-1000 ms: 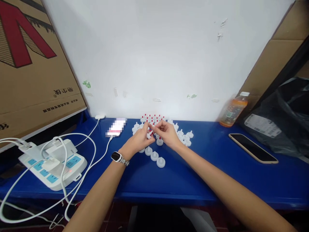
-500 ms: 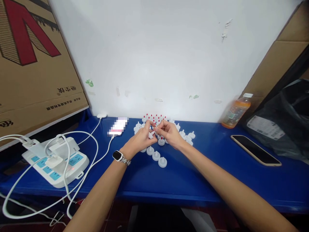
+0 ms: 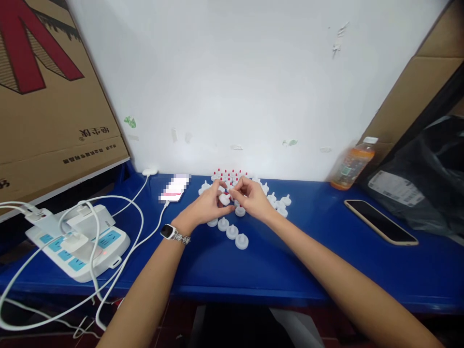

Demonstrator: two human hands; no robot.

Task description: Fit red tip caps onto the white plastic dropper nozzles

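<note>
Between the thumb and fingers of my left hand [image 3: 210, 202] is a white nozzle cap [image 3: 224, 199], tilted, above the blue table. My right hand [image 3: 251, 197] pinches at the cap's tip, where a bit of red shows; the fingertips hide most of it. Plain white nozzle caps [image 3: 241, 241] stand in a short row nearer me, and more white caps [image 3: 282, 205] cluster right of my right hand. Behind my hands, several caps with red tips [image 3: 232, 173] are grouped by the wall. One red-tipped cap [image 3: 239, 210] stands just under my right fingers.
A power strip [image 3: 81, 256] with looping white cables lies at the left, near a charging phone [image 3: 175, 187]. At the right are another phone [image 3: 380, 222], an orange drink bottle [image 3: 353, 164] and a dark plastic bag [image 3: 427, 169]. Cardboard boxes [image 3: 54, 121] flank the white wall [image 3: 232, 87].
The cap in my left hand has turned so its broad side shows more, with red now visible at its tip. My left fingers have opened a little wider. The view has shifted slightly.
</note>
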